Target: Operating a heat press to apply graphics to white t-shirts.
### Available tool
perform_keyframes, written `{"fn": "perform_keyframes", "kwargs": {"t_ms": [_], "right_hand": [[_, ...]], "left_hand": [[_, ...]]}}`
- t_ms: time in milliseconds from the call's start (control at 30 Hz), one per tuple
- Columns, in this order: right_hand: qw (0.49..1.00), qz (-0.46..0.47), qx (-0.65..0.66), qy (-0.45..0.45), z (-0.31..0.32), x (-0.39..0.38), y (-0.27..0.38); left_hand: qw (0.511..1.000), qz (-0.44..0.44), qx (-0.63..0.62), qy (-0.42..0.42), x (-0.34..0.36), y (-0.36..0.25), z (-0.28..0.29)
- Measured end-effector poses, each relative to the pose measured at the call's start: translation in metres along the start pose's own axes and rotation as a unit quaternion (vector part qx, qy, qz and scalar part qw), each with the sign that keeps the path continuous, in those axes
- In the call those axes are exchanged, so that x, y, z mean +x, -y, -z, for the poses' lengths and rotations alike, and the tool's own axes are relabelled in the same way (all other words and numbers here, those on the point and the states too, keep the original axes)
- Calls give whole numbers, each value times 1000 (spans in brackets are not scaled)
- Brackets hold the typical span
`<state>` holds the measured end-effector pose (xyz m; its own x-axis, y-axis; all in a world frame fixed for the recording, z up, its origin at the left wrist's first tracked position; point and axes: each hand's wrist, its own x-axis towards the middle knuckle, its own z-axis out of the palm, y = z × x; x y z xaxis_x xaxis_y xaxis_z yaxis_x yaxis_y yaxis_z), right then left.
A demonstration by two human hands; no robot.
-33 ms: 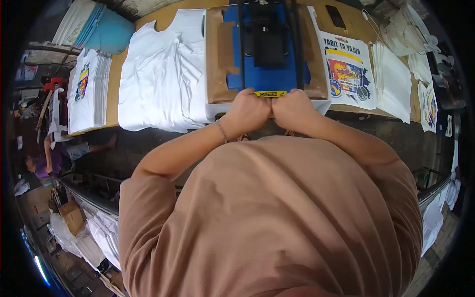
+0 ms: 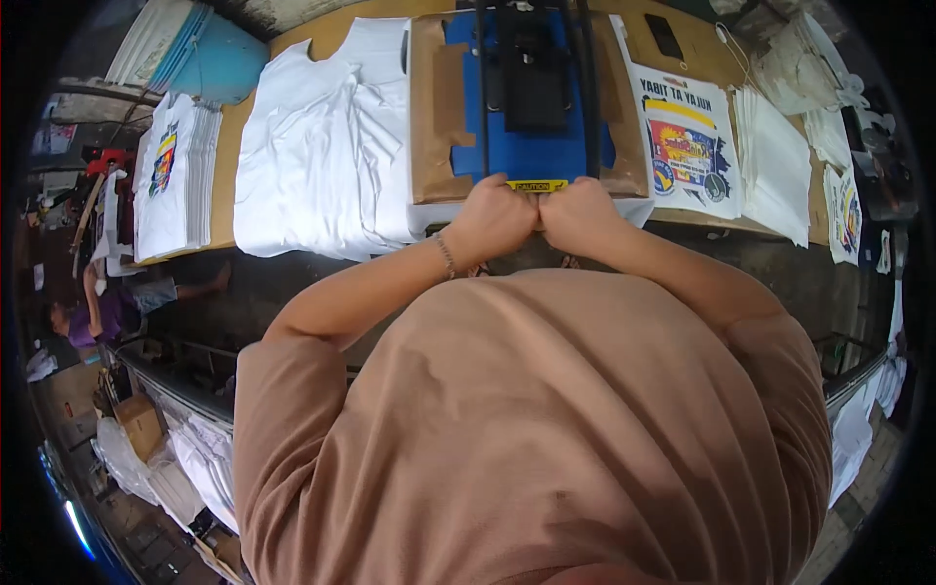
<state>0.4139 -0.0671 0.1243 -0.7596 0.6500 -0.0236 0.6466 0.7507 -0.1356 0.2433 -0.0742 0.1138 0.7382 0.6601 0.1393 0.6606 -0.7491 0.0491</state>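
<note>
Workshop bench, long wooden tabletop (image 2: 229, 146) running across the view beyond both hands. Blue heat press (image 2: 531, 107) sits straight ahead of the hands, brown paper sheets around its platen. Pile of plain white t-shirts (image 2: 312, 146) lies left of the left hand. Printed sheet with a colourful graphic (image 2: 687, 136) lies right of the right hand, white sheets further right. Stack of printed shirts (image 2: 171, 175) far left. Left hand (image 2: 492, 222) and right hand (image 2: 580, 216) side by side, knuckles touching, both closed at the press's near edge by the yellow label (image 2: 536, 185); what they grip is hidden.
</note>
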Motion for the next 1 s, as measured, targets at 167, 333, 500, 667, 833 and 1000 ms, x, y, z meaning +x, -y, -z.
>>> {"fn": "perform_keyframes", "kwargs": {"t_ms": [167,333,500,667,833,1000], "right_hand": [[999,-13,-29,-33,-15,-1,-7],[997,-42,30,-64,14,-4,17],[955,-92,143,-243,26,-29,55],[827,-185,411,-336,14,-20,69],[838,-134,447,-283,51,22,60],[844,-12,460,-275,77,79,85]], "left_hand": [[1000,-16,-20,-7,-1,3,-15],[989,-131,59,-41,-19,13,16],[950,-60,-145,-271,-106,53,14],[860,369,-237,-261,-217,88,-55],[665,652,-228,-284,-296,152,-114],[604,741,-194,-220,-309,223,-133]]}}
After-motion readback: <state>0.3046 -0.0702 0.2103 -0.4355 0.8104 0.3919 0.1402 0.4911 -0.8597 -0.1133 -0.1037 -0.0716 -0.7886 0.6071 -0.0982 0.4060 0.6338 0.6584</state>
